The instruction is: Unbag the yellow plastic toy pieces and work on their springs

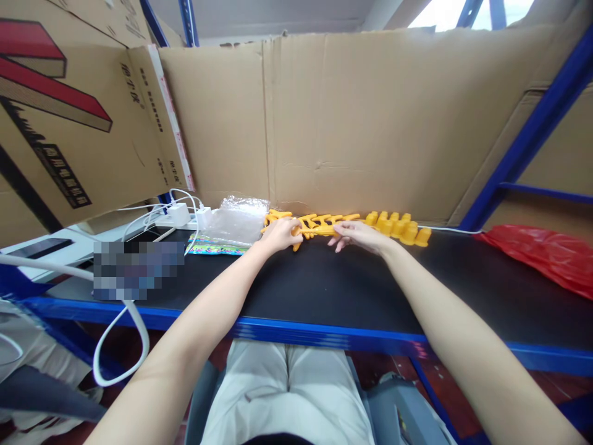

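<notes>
My left hand [281, 235] is closed on the left end of a yellow plastic piece [319, 230] near the back of the black tabletop. At its other end, the fingers of my right hand [357, 236] pinch the same piece. Just behind both hands lies a row of yellow branched plastic parts [330, 218]; the hands partly hide them. To the right of my right hand stand several yellow cup-shaped pieces [408, 232], close together. The exact shape of the held piece is too small to make out.
Clear plastic bags [236, 224] lie left of my hands, over a colourful packet [215, 245]. Further left are white chargers [178, 214] with cables and a blurred-out object [139, 269]. A red plastic bag [546, 253] lies at right. Cardboard [361, 123] walls the back; a blue rail [324, 334] edges the front.
</notes>
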A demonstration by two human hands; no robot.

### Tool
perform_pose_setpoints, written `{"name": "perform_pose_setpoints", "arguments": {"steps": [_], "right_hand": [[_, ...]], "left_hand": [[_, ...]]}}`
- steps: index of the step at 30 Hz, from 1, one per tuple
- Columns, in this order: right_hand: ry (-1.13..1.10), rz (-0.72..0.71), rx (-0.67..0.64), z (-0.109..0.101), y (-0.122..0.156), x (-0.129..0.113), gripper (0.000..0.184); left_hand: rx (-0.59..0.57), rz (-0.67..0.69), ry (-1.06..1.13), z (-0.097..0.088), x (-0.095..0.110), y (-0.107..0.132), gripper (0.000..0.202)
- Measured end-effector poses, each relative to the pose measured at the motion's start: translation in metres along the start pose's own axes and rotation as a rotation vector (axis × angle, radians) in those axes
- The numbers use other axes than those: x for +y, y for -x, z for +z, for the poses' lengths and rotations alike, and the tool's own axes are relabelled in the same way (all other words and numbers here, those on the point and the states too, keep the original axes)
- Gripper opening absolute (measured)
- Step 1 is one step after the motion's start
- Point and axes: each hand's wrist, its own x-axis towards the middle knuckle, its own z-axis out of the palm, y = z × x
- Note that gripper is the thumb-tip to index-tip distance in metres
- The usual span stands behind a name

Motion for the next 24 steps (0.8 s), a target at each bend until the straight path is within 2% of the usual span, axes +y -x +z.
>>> {"name": "perform_pose_setpoints", "arguments": {"steps": [3, 6, 11, 14, 16, 24], "right_hand": [[0.001, 0.047, 0.028, 0.005, -0.002, -0.001, 0.044], [0.028, 0.091, 0.049, 0.008, -0.003, -0.001, 0.052], [0.077, 0.058, 0.066, 0.001, -0.003, 0.005, 0.043], [0.098, -0.019, 0.096, -0.002, -0.004, 0.008, 0.053], [0.095, -0.051, 0.107, -0.003, -0.005, 0.009, 0.051], [0.097, -0.049, 0.135, 0.001, -0.006, 0.008, 0.047]], "left_hand": [[0.008, -0.006, -0.009, -0.001, 0.002, 0.000, 0.028], [0.002, -0.021, -0.021, -0.002, 0.002, -0.001, 0.027], [-0.012, -0.043, -0.021, -0.003, 0.000, -0.001, 0.027], [-0.023, -0.057, -0.009, -0.004, -0.001, -0.001, 0.031], [-0.024, -0.059, -0.003, -0.004, -0.001, -0.001, 0.034], [-0.014, -0.012, 0.016, -0.004, -0.003, 0.000, 0.034]]}}
